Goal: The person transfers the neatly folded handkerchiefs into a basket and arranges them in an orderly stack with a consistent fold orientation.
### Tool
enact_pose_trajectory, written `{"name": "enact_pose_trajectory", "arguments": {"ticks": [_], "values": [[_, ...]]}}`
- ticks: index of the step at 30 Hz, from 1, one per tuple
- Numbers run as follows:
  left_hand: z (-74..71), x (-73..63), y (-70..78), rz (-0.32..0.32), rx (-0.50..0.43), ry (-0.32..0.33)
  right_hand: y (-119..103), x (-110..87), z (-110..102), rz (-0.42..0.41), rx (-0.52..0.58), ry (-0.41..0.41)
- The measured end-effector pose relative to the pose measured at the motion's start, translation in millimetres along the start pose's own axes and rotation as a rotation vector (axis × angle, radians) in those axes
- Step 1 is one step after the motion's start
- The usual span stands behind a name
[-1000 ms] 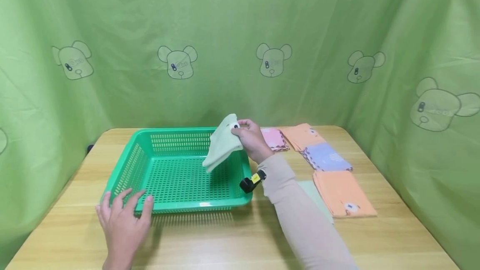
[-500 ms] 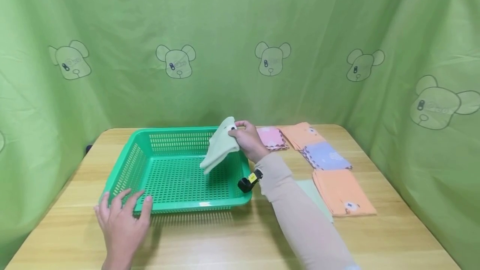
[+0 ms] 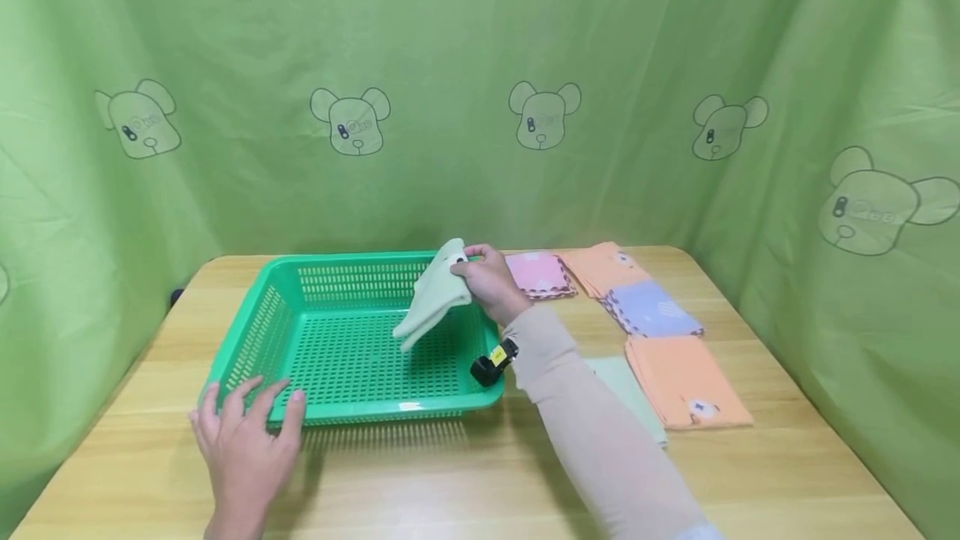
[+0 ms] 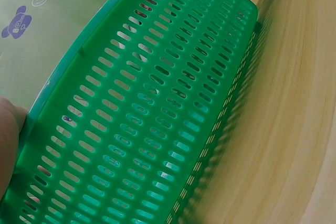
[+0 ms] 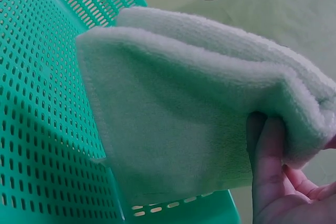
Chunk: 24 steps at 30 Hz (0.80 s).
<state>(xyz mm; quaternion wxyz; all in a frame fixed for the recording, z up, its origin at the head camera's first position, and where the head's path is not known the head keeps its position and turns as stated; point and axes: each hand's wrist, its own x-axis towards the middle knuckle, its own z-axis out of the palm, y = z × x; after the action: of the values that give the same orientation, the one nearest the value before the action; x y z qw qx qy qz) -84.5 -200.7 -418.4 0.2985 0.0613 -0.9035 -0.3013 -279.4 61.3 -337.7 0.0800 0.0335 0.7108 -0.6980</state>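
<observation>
A folded pale green towel (image 3: pixel 435 297) is pinched at its right side by my right hand (image 3: pixel 491 282) and hangs tilted over the right part of a green plastic basket (image 3: pixel 352 419). The right wrist view shows the thick fold of the towel (image 5: pixel 168 103) with the fingers (image 5: pixel 269 161) pressed against it. My left hand (image 3: pixel 247 452) rests over the basket's near left corner with its fingers spread on the rim. From the left wrist, the slotted basket wall (image 4: pixel 131 103) fills most of the view, and only bits of the hand show at the edge.
Right of the basket lie folded towels: pink (image 3: pixel 536 272), orange (image 3: pixel 603 269), blue (image 3: pixel 652 307), another orange one (image 3: pixel 690 382) and a pale green one (image 3: pixel 622 386) partly under it. All are on a wooden table (image 3: pixel 420 490) before a green curtain (image 3: pixel 450 23).
My right hand and the pale green towel have shifted slightly left and down over the basket. My left hand stays at the rim.
</observation>
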Motion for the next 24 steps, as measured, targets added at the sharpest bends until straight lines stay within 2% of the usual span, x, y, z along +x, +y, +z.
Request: {"name": "enact_pose_trajectory", "arguments": {"ticks": [14,20,24], "values": [[0.4,0.4,-1.7,0.007,-0.002,0.012,6,2.7,6,0.011,0.003,-0.004],[-0.1,0.5,-1.2,0.008,0.008,0.001,9,3.5,7,0.022,-0.038,0.001],[0.1,-0.2,-1.1,0.001,0.003,-0.003,10,4.5,9,0.024,-0.002,-0.024]]}}
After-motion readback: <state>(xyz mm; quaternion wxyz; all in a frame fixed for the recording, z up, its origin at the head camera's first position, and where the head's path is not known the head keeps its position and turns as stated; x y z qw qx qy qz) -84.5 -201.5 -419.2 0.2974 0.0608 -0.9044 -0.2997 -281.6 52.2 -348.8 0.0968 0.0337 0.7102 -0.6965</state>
